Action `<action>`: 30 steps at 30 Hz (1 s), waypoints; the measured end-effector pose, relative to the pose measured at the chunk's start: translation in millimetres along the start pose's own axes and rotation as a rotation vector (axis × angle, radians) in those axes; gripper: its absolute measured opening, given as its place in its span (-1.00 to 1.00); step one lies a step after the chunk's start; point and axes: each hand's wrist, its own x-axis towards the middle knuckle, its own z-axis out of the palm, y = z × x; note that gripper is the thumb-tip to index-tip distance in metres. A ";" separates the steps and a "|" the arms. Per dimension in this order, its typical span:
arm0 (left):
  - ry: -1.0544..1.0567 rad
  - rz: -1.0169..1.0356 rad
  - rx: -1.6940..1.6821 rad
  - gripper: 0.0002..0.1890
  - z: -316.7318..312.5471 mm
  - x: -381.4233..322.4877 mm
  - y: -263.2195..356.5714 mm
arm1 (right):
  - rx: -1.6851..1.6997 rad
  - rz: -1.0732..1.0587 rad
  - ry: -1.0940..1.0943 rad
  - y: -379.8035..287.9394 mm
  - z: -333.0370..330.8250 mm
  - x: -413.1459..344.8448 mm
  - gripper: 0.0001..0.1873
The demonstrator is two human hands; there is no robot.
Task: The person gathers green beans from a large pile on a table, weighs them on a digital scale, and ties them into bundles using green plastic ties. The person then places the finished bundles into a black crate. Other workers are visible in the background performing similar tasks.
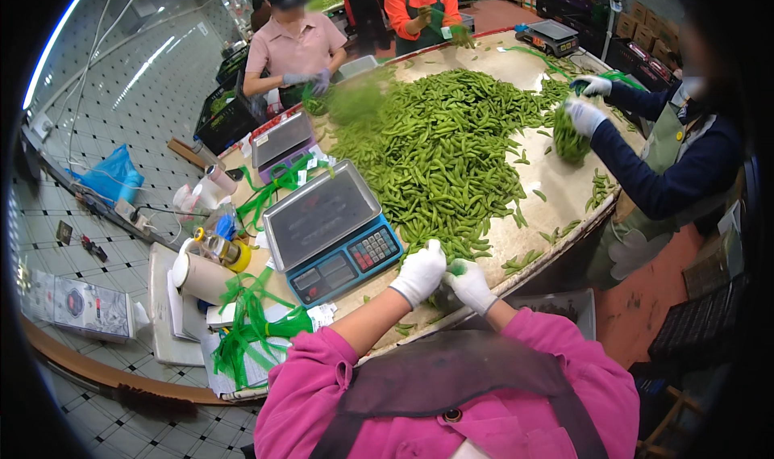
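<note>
Both hands wear white knit gloves and meet at the table's near edge, in front of the green pod heap. My left hand [418, 275] has curled fingers against a green mesh bag, its fingertips partly hidden. A bunched part of that mesh bag [458, 268] shows at the fingers of my right hand [473, 288], which grips it. The bag's lower part, between and below the hands, is hard to make out. Just beyond lie edamame-like pods [447, 150] in a large pile. Left of my hands stands a blue digital scale [332, 235] with a bare metal pan.
Green mesh bags [254, 326] with tags lie on papers at the left, near a yellow-lidded jar [233, 256]. A purple scale [284, 144] stands farther back. A gloved co-worker at right holds a filled mesh bag [570, 135]; other people work across the table [544, 162].
</note>
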 end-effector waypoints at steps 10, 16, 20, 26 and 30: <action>0.547 -0.027 -0.731 -0.14 66.1 7.9 -14.8 | -0.458 -0.335 0.155 -16.8 -24.1 65.9 -0.81; 0.529 -0.186 -0.802 -0.07 54.4 4.7 -18.6 | -0.445 -0.350 -0.128 -41.6 -3.6 91.6 -0.70; 0.531 -0.179 -0.822 -0.34 51.2 -8.5 -19.8 | -0.201 -0.112 -0.257 -42.4 -15.6 72.8 -0.51; 0.333 -0.331 -0.713 -0.81 47.6 -4.1 -18.0 | -0.418 -0.322 -0.120 -30.0 -14.5 46.9 -0.48; 0.256 -0.415 -0.682 -0.81 41.7 5.0 -16.8 | -0.607 -0.442 0.034 -20.8 -4.3 42.4 -0.57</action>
